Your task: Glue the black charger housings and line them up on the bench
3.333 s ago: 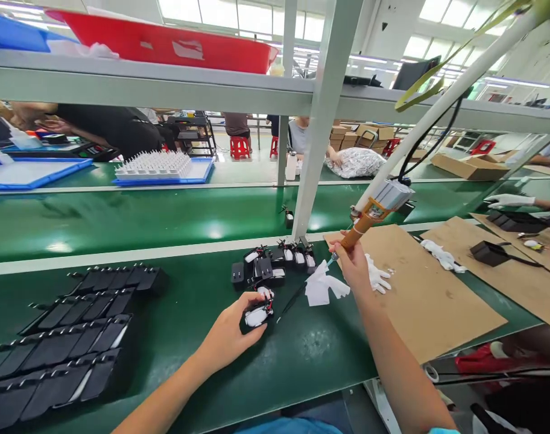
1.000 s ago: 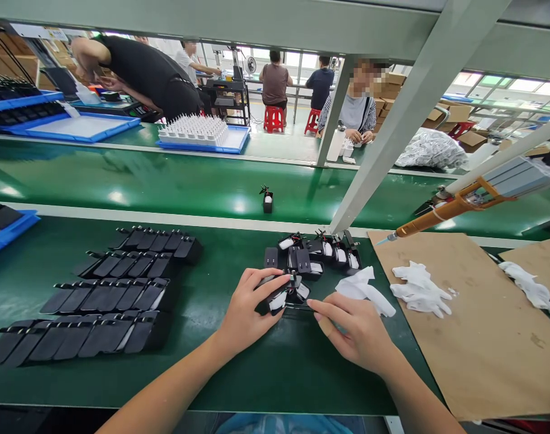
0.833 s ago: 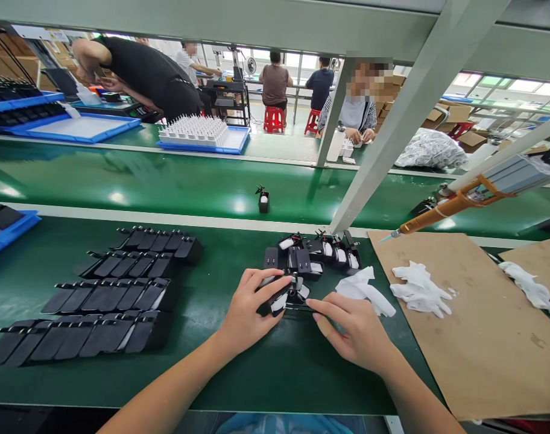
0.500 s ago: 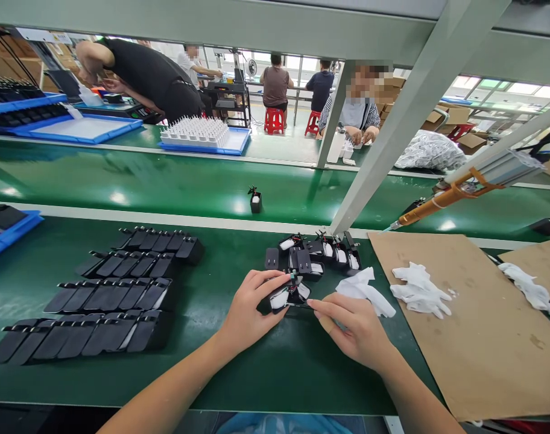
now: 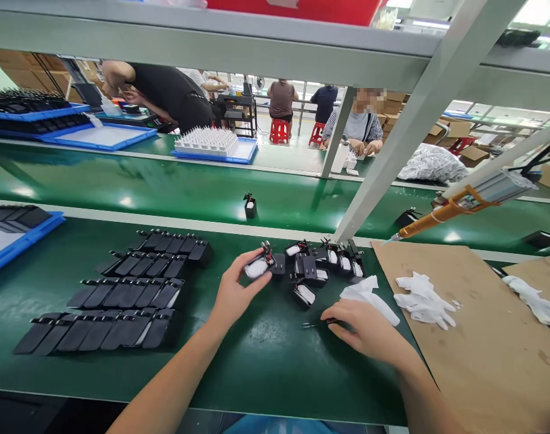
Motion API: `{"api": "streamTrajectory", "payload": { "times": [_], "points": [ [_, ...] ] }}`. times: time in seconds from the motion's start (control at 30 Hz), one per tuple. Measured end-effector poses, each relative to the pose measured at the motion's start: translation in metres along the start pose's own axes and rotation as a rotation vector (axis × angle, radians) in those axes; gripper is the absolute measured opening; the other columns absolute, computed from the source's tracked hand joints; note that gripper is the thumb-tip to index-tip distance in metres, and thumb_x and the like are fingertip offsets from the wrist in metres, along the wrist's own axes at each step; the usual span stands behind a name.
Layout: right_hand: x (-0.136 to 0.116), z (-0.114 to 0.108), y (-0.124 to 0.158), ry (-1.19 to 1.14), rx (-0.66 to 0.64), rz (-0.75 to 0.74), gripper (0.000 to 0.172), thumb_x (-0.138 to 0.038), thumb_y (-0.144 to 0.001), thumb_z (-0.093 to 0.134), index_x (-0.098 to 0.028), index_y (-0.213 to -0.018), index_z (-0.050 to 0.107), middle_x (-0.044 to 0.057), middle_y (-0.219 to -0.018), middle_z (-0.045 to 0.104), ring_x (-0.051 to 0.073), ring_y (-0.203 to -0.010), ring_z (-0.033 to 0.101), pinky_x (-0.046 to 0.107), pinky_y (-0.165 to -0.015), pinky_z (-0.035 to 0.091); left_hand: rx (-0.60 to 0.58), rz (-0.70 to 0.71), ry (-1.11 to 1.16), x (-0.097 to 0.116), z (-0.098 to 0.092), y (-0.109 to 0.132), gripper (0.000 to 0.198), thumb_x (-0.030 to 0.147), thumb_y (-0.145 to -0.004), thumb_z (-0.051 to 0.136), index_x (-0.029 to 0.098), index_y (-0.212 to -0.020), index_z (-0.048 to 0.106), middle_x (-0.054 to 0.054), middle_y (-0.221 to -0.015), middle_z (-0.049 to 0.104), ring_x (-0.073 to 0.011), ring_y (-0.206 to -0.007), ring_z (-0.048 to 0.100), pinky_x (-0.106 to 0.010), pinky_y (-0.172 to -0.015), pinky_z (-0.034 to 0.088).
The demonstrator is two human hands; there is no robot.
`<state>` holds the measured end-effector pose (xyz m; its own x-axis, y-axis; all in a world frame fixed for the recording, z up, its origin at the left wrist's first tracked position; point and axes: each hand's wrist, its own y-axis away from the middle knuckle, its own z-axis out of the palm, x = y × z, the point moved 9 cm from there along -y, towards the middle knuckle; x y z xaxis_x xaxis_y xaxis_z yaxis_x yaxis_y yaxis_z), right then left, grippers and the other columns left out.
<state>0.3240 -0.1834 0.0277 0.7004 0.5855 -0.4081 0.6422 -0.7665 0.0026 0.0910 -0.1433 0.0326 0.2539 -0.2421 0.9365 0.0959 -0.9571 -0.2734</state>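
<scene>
My left hand is closed round a small open black plastic housing with a white pad inside and wires and metal prongs at its top. It holds the housing above the green bench, left of a cluster of similar housings. One of these, a tilted housing, lies at the cluster's near edge. Low over the bench, my right hand has its fingers closed on slim tweezers, whose tips point left; the rest is mostly hidden by the fingers.
Rows of black covered housings stand at left beside a blue tray. White gloves lie on cardboard at right, below an orange dispenser. A slanted post rises behind the cluster. Co-workers sit or bend beyond the conveyor.
My left hand has moved left and up, lifting a housing from beside the cluster. My right hand has drawn back down and right with the tweezers. The view has tilted up slightly.
</scene>
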Motion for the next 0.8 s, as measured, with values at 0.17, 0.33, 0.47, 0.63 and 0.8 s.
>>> {"api": "streamTrajectory", "payload": {
  "times": [0.17,0.33,0.47,0.63,0.8],
  "points": [
    [0.012,-0.001,0.005,0.129,0.029,0.056,0.017,-0.018,-0.085,0.053,-0.024,-0.095,0.066,0.005,-0.091,0.071,0.021,-0.079,0.069,0.034,-0.067,0.054,0.121,-0.127,0.183,-0.033,-0.013,-0.015,0.052,0.035,-0.074,0.072,0.021,-0.121,0.059,-0.009,-0.115,0.067,-0.0229,-0.103,0.065,-0.037,-0.091,0.051],
    [-0.024,-0.058,-0.029,0.122,0.071,-0.056,0.020,-0.032,-0.091,0.048,-0.028,-0.107,0.061,0.003,-0.091,0.071,0.016,-0.072,0.068,0.027,-0.060,0.054,0.100,-0.133,0.176,-0.042,-0.008,-0.018,0.049,0.033,-0.075,0.071,0.020,-0.120,0.059,-0.010,-0.116,0.067,-0.0240,-0.105,0.064,-0.039,-0.092,0.050],
    [-0.040,-0.084,-0.148,0.225,0.041,-0.056,0.034,-0.036,-0.091,0.048,-0.021,-0.121,0.053,0.009,-0.110,0.065,0.021,-0.089,0.065,0.036,-0.076,0.053,0.106,-0.050,0.177,-0.026,-0.009,-0.014,0.045,0.033,-0.079,0.067,0.021,-0.121,0.057,-0.009,-0.116,0.066,-0.0237,-0.107,0.063,-0.040,-0.096,0.047],
    [-0.050,-0.050,-0.315,0.275,-0.037,-0.027,0.037,-0.035,-0.088,0.055,-0.017,-0.121,0.053,0.010,-0.122,0.057,0.022,-0.103,0.059,0.044,-0.086,0.051,0.136,0.074,0.170,-0.005,-0.017,-0.007,0.040,0.031,-0.082,0.065,0.022,-0.119,0.056,-0.008,-0.116,0.063,-0.0222,-0.107,0.062,-0.038,-0.096,0.047],
    [-0.066,-0.004,-0.389,0.259,-0.097,-0.025,0.036,-0.034,-0.088,0.056,-0.017,-0.120,0.054,0.009,-0.120,0.057,0.021,-0.101,0.060,0.042,-0.084,0.052,0.157,0.067,0.209,-0.003,-0.024,-0.009,0.037,0.029,-0.082,0.064,0.021,-0.118,0.057,-0.008,-0.113,0.064,-0.0226,-0.102,0.063,-0.035,-0.091,0.050]
  ]
}}
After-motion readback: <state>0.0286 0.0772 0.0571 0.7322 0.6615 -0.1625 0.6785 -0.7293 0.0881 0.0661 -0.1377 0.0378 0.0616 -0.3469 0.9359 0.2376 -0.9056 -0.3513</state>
